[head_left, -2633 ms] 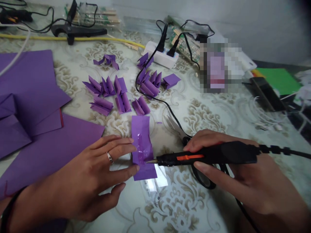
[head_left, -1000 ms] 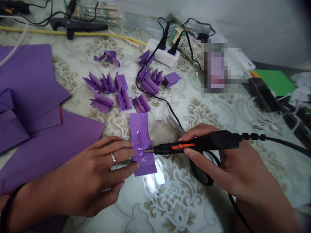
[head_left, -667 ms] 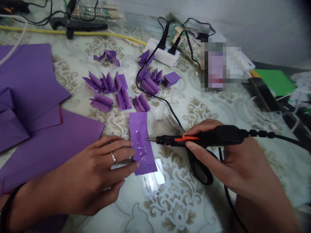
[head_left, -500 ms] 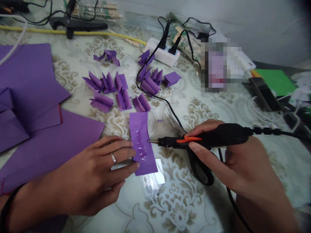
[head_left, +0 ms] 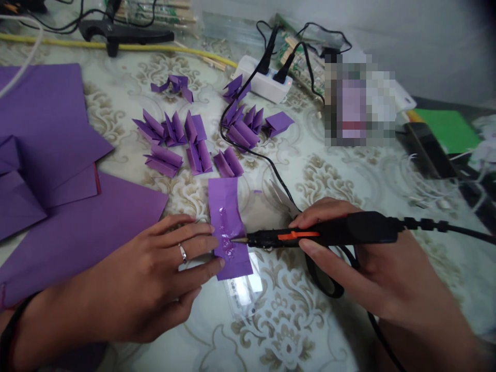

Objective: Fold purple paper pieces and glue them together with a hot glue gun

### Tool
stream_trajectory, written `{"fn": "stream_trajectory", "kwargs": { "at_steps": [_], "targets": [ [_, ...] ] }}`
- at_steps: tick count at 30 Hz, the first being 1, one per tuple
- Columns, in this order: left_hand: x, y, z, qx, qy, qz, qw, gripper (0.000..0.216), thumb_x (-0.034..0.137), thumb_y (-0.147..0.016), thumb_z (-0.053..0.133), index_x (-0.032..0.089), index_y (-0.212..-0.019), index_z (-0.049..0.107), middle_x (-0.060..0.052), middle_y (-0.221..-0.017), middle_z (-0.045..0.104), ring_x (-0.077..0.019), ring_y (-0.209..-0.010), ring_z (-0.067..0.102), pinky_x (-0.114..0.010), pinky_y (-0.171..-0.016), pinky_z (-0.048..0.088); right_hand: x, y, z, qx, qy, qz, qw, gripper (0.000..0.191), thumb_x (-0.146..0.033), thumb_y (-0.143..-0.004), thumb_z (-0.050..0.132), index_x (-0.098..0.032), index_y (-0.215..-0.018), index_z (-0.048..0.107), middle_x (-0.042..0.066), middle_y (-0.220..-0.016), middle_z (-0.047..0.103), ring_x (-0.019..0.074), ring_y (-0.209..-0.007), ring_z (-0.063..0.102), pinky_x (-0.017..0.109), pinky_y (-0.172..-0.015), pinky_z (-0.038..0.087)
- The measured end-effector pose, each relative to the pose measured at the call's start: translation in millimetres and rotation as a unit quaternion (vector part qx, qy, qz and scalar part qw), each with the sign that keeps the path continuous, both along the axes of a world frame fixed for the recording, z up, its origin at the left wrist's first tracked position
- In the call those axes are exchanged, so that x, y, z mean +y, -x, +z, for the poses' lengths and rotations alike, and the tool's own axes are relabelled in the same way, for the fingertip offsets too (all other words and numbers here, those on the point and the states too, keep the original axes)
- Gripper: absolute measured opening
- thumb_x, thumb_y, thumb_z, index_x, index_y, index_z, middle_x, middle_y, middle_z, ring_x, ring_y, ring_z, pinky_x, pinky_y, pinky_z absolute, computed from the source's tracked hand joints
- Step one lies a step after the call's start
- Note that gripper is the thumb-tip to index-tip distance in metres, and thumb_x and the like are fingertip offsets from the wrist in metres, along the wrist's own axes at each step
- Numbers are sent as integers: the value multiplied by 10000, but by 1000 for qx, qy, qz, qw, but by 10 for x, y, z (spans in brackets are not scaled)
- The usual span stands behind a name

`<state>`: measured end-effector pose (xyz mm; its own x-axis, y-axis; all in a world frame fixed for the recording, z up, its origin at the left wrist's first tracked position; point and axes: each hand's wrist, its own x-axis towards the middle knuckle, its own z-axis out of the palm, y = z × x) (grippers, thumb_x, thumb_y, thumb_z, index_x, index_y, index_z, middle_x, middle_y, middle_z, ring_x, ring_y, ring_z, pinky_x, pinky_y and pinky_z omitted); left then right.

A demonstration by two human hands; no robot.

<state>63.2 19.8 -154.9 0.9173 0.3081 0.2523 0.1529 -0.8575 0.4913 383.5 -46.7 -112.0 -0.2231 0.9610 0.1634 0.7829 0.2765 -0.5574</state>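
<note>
A purple paper strip [head_left: 223, 204] lies flat on the patterned tablecloth, with a shiny smear of glue along its middle. My left hand [head_left: 143, 279] rests flat beside it, fingers spread, two fingertips pressing its left edge. My right hand [head_left: 372, 263] is wrapped round a black glue gun [head_left: 329, 235] with an orange trigger. The gun's metal tip touches the glue smear on the strip. Black scissors [head_left: 323, 276] lie under my right hand, mostly hidden.
Several folded purple paper pieces [head_left: 194, 139] lie beyond the strip. Large purple sheets [head_left: 58, 170] cover the left. A white power strip [head_left: 263, 85] with black cords, a second black tool [head_left: 124, 36], a green sheet [head_left: 445, 129] and a clear plastic packet [head_left: 240, 294] lie around.
The glue gun lifted off the strip to the right, then came back down; its tip now touches the glue smear again. My left hand has kept holding the strip.
</note>
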Motion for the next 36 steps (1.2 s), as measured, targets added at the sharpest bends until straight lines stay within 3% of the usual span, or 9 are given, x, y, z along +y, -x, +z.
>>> {"fn": "stream_trajectory", "kwargs": {
  "at_steps": [5,14,18,36],
  "targets": [
    [4,6,12,2,-4,-3,1000,360,173,-997,618,192,-1346,699,-85,-1397,732,-280,-1381,624,-504,-1267,412,-3,-19,-1,3,-2,6,1000,108,-269,-994,648,-310,-1094,649,-10,-954,745,197,-808,764,328,-691,608],
    [11,4,23,2,-2,-4,1000,332,177,-1016,600,191,-1332,703,-85,-1372,740,-274,-1369,630,-493,-1268,403,-34,-24,-36,-26,-24,-58,998,122,-332,-986,681,-321,-1106,665,18,-1012,766,273,-890,785,421,-771,613],
    [11,8,24,5,-2,-4,1000,354,184,-1008,607,196,-1351,693,-85,-1366,746,-279,-1355,639,-501,-1254,424,-29,-28,-38,-33,-26,-45,998,100,-313,-979,675,-320,-1078,663,-3,-970,766,252,-846,787,378,-706,605],
    [12,13,7,2,0,-4,1000,364,176,-1015,600,193,-1366,695,-80,-1404,724,-271,-1385,609,-483,-1285,360,16,-26,23,12,20,5,1000,49,-289,-1011,642,-301,-1050,669,-32,-943,736,155,-796,745,280,-677,584]
  ]
}}
